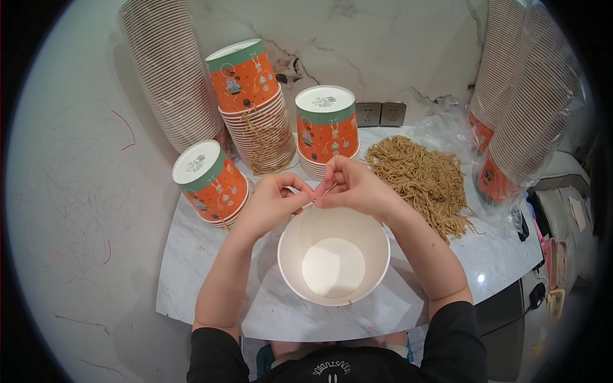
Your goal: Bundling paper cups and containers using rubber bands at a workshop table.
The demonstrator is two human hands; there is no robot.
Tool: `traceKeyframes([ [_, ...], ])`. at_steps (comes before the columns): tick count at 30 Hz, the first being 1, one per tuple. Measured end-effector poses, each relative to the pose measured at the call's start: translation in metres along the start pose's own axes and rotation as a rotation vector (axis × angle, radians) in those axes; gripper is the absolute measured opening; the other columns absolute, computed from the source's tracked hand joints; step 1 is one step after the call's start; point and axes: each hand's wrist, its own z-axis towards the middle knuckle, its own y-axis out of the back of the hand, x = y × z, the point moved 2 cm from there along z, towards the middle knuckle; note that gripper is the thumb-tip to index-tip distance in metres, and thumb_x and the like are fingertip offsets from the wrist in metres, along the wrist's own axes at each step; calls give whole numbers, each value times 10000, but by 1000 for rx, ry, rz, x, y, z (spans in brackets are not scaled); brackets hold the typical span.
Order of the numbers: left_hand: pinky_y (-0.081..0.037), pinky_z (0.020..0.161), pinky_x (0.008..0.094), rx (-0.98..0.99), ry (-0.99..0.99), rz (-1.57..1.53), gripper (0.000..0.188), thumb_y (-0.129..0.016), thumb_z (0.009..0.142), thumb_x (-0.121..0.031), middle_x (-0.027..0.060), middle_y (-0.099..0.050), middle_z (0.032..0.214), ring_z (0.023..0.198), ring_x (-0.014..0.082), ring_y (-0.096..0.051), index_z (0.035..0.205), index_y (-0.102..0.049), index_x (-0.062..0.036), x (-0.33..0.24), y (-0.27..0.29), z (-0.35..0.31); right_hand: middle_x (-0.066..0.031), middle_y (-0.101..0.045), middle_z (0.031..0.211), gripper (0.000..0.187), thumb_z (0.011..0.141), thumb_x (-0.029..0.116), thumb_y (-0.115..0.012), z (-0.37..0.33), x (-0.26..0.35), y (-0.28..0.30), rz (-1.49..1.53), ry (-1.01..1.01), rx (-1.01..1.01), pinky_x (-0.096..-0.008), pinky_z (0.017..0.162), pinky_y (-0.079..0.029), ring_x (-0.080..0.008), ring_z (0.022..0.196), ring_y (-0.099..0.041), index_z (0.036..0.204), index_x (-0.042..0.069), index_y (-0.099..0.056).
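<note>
A white-lined paper bucket (289, 262) stands upright on the table before me, its open mouth facing up and its inside bare. At its far rim my left hand (281, 199) and my right hand (350, 185) meet, both with fingertips pinched. Between them runs a thin pale cord (329, 189), small and partly covered by the fingers. Whether it passes through the bucket's wall is hidden. Just right of my right hand lies a large heap of tan cords (418, 182).
Upside-down orange-and-green bucket stacks stand at the left (211, 185), back left (246, 80) and back middle (327, 127). Tall nested stacks rise at far left (169, 70) and, plastic-wrapped, far right (527, 108). Wall sockets (381, 114) sit behind the marble-patterned table (287, 322).
</note>
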Motion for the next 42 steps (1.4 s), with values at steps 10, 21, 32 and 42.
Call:
traceKeyframes([
  [10,-589,671,283,31,58,-167,101,-677,894,-81,13,-626,822,661,70,-604,922,-599,-23,7,5,5,-24,-626,805,314,774,-11,-709,1,-8,-6,-210,181,73,-211,651,-509,-67,731,-616,981,32,-477],
  [21,-527,567,237,91,72,-170,96,-675,838,-41,6,-596,752,621,69,-589,841,-581,-27,16,11,11,11,-584,814,294,769,6,-693,-4,-4,-14,-249,211,156,-234,665,-469,-63,753,-554,977,47,-490],
  [32,-513,546,228,69,105,-119,211,-721,848,-92,8,-607,795,625,89,-621,978,-566,-35,7,16,5,13,-611,777,266,843,163,-783,2,-5,-11,-61,25,101,-223,614,-462,-55,682,-565,894,63,-542],
  [42,-512,606,210,204,82,-299,283,-725,825,-36,15,-649,832,691,85,-641,1020,-523,-67,-1,16,2,17,-680,823,244,902,271,-760,14,-34,-5,31,-209,270,-201,584,-461,-36,697,-607,941,34,-724],
])
